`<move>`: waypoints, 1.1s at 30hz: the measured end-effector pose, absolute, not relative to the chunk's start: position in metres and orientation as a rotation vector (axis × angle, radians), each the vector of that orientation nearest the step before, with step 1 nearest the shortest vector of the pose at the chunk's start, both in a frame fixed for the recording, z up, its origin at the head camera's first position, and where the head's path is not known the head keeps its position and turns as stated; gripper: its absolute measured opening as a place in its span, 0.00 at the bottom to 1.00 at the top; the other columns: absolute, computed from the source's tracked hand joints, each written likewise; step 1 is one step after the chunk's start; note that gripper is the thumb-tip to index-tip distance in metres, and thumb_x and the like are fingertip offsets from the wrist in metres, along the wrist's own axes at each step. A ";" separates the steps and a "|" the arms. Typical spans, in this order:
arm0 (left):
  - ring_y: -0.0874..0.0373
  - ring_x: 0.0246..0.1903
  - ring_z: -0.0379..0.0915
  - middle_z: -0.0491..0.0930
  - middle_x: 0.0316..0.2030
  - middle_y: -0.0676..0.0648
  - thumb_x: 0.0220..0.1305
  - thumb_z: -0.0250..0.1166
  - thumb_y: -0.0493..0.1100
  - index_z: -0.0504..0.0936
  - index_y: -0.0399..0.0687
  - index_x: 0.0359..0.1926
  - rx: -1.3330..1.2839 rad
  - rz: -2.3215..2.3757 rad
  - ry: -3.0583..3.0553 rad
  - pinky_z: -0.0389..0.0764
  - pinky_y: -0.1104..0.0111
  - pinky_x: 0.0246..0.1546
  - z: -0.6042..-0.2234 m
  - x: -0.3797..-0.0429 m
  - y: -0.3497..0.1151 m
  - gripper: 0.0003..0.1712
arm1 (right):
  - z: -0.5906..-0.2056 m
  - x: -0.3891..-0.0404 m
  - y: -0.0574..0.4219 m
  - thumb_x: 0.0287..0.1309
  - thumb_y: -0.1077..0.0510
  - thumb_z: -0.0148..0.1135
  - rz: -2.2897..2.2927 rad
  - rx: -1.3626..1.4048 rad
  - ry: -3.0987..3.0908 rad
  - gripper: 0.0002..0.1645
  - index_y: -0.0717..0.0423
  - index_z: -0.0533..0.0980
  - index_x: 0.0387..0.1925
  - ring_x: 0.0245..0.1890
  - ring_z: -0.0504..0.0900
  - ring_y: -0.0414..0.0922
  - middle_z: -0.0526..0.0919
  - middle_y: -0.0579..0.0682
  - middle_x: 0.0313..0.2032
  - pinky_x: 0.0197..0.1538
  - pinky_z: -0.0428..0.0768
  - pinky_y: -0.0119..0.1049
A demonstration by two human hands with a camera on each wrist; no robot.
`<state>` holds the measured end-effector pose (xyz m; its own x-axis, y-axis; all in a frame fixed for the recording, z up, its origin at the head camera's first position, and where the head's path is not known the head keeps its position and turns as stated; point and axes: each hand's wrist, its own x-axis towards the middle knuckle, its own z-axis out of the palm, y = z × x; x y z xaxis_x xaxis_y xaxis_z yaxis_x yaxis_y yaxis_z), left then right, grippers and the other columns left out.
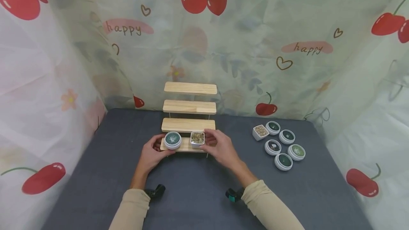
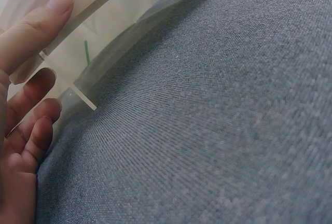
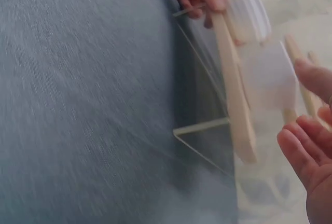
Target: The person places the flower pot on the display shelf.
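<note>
A round white jar (image 1: 173, 141) with a dark green top stands at the left of the lowest wooden shelf (image 1: 184, 147). My left hand (image 1: 152, 154) grips it, thumb along its front and index finger at its far left. In the left wrist view, the left hand's other fingers (image 2: 39, 136) curl loosely below the shelf. To the right sits a small square white pot (image 1: 197, 139) filled with greenish-tan bits. My right hand (image 1: 222, 148) pinches its right side between thumb and index finger. In the right wrist view, the square pot (image 3: 271, 76) is blurred.
Three more wooden shelves (image 1: 190, 88) rise in steps behind on thin clear supports. At right on the dark grey table (image 1: 127, 205) stand several round jars (image 1: 283, 161) and another square pot (image 1: 260, 132). A cherry-print curtain (image 1: 236, 45) encloses the table's back and sides.
</note>
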<state>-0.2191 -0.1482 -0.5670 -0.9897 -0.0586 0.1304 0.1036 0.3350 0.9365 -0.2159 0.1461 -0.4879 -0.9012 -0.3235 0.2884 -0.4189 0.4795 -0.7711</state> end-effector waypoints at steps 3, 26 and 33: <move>0.58 0.33 0.73 0.80 0.40 0.45 0.42 0.86 0.48 0.79 0.52 0.60 -0.052 -1.734 -2.442 0.74 0.73 0.33 -0.568 -0.220 -0.148 0.42 | -0.482 -0.217 0.158 0.53 0.55 0.79 1.380 0.670 -2.620 0.39 0.58 0.75 0.65 0.50 0.86 0.54 0.82 0.58 0.50 0.53 0.84 0.42; 0.57 0.33 0.73 0.80 0.40 0.45 0.42 0.86 0.50 0.79 0.52 0.60 -0.046 -1.705 -2.464 0.74 0.73 0.34 -0.570 -0.220 -0.150 0.43 | -0.482 -0.225 0.308 0.56 0.47 0.77 1.183 0.130 -2.691 0.45 0.58 0.68 0.70 0.61 0.78 0.57 0.77 0.61 0.61 0.61 0.78 0.55; 0.57 0.33 0.72 0.80 0.39 0.45 0.42 0.86 0.49 0.79 0.51 0.60 -0.051 -1.707 -2.462 0.73 0.73 0.33 -0.569 -0.219 -0.150 0.43 | -0.486 -0.213 0.340 0.58 0.44 0.75 1.138 0.005 -2.781 0.50 0.63 0.63 0.73 0.68 0.71 0.63 0.70 0.66 0.67 0.65 0.72 0.60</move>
